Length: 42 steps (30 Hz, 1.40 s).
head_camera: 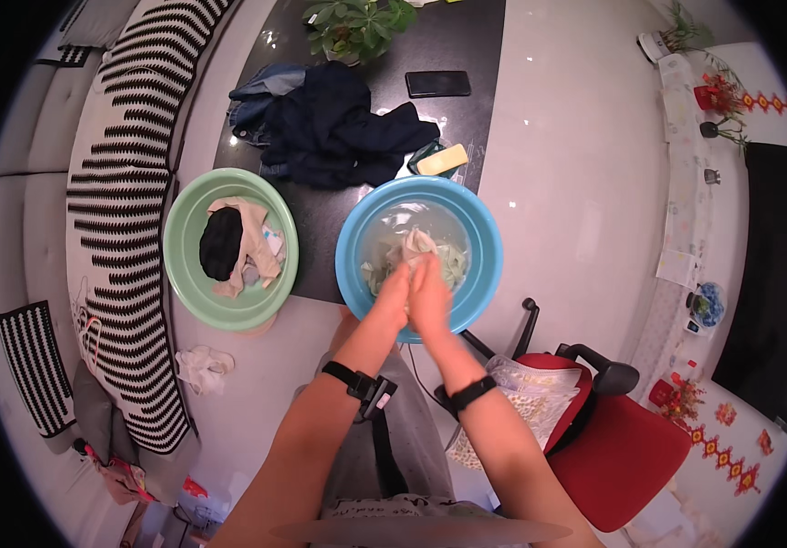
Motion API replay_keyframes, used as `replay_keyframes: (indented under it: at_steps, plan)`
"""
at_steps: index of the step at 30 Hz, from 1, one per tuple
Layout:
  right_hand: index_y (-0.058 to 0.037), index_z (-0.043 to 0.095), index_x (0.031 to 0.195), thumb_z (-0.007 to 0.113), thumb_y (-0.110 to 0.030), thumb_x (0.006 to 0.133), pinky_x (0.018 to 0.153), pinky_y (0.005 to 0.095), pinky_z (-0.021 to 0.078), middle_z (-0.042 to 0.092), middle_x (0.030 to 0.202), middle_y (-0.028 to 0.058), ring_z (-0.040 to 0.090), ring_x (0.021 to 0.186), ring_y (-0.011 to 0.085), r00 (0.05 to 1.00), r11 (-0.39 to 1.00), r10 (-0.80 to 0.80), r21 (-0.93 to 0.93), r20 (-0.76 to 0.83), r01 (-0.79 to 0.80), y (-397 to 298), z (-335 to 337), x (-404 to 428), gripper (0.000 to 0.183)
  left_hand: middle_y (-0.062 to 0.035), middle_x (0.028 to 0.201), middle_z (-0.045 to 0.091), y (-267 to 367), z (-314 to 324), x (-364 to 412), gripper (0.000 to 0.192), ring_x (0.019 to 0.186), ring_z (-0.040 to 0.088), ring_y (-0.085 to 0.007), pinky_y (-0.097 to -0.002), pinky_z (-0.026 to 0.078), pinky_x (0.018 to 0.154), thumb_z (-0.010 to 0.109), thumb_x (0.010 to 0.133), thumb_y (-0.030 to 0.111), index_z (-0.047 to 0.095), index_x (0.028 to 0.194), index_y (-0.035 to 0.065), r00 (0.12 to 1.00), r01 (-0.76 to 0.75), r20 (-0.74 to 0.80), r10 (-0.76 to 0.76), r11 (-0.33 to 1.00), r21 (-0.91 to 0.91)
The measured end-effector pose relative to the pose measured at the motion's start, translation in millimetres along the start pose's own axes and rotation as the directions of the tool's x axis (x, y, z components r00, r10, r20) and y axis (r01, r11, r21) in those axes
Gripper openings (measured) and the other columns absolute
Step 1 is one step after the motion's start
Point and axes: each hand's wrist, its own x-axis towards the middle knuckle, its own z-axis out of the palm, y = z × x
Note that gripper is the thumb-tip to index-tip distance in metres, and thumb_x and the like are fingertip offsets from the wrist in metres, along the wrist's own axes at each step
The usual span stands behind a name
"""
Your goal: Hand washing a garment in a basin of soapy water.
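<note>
Both my hands are together over a blue plastic basin (487, 260) of cloudy water. My left hand (393, 293) and my right hand (429, 294) grip a wet, pale cloth (419, 241) between them, its upper end bunched above the fingers. More light green fabric (454, 259) lies in the water around and beneath my hands. Just beyond the basin's far rim, a yellow bar of soap (442, 160) rests on a dark green wrapper or holder. The fingers are partly blurred and hidden by the backs of the hands.
Left of the basin stands a green tub (178, 274) with beige and black clothes. Dark clothing (339, 130) and a smartphone (438, 83) lie on the black table (315, 236), near a potted plant (359, 27). A red swivel chair (619, 459) is close on my right; white shoes (205, 368) sit on the floor.
</note>
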Motion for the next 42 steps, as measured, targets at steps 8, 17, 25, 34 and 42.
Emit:
replay_keyframes:
  at_steps: [8, 17, 25, 34, 42]
  plan:
    - [-0.0069, 0.042, 0.114, 0.040, -0.018, 0.086, 0.069, 0.0451, 0.0421, 0.058, 0.089, 0.0207, 0.056, 0.082, 0.0379, 0.993, 0.996, -0.085, 0.025, -0.079, 0.087, -22, 7, -19, 0.030, -0.0082, 0.111, 0.053, 22, -14, -7, 0.043, 0.099, 0.054, -0.0189, -0.0322, 0.045, 0.080, 0.032, 0.092, 0.036, 0.045, 0.119, 0.0057, 0.929, 0.199, -0.368, -0.028, 0.878, 0.435]
    - [0.0010, 0.051, 0.106, 0.047, -0.015, 0.088, 0.077, 0.0291, 0.0433, 0.059, 0.098, 0.0112, 0.056, 0.088, 0.0188, 0.952, 0.593, 0.169, 0.745, 0.255, -0.305, 43, -23, 27, 0.025, -0.0113, 0.118, 0.048, 25, 20, -18, 0.041, 0.109, 0.048, -0.0207, -0.0354, 0.041, 0.089, 0.027, 0.094, 0.030, 0.042, 0.120, 0.0025, 0.905, 0.235, -0.400, -0.144, 0.954, 0.187]
    - [0.0006, 0.046, 0.118, 0.049, -0.021, 0.088, 0.085, 0.0269, 0.0411, 0.055, 0.109, 0.0084, 0.053, 0.097, 0.0156, 0.902, 0.273, -0.007, 0.868, 0.432, -0.414, 28, -46, 15, 0.037, -0.0208, 0.122, 0.042, 30, 25, -35, 0.043, 0.112, 0.040, -0.0359, -0.0471, 0.028, 0.095, 0.029, 0.090, 0.034, 0.044, 0.122, 0.0093, 0.890, 0.316, -0.192, 0.414, -0.255, 0.914]
    - [0.0002, 0.048, 0.114, 0.049, -0.024, 0.088, 0.072, 0.0220, 0.0444, 0.058, 0.102, 0.0061, 0.055, 0.088, 0.0111, 0.904, 0.251, -0.049, 0.882, 0.424, -0.400, 17, -50, 19, 0.036, -0.0165, 0.107, 0.052, 53, 56, -47, 0.032, 0.099, 0.048, -0.0319, -0.0395, 0.034, 0.088, 0.039, 0.089, 0.028, 0.057, 0.099, 0.0031, 0.730, -0.065, 0.151, 0.666, -0.152, 0.986]
    - [-0.0038, 0.052, 0.104, 0.059, -0.012, 0.081, 0.056, 0.0169, 0.0382, 0.057, 0.085, -0.0002, 0.051, 0.068, 0.0053, 0.932, 0.390, 0.094, 0.848, 0.351, -0.359, 26, -36, 15, 0.025, -0.0181, 0.086, 0.056, 71, 45, -41, 0.029, 0.076, 0.056, -0.0283, -0.0362, 0.043, 0.068, 0.045, 0.088, 0.026, 0.048, 0.095, -0.0025, 0.839, 0.014, -0.172, 0.515, 0.296, 0.955]
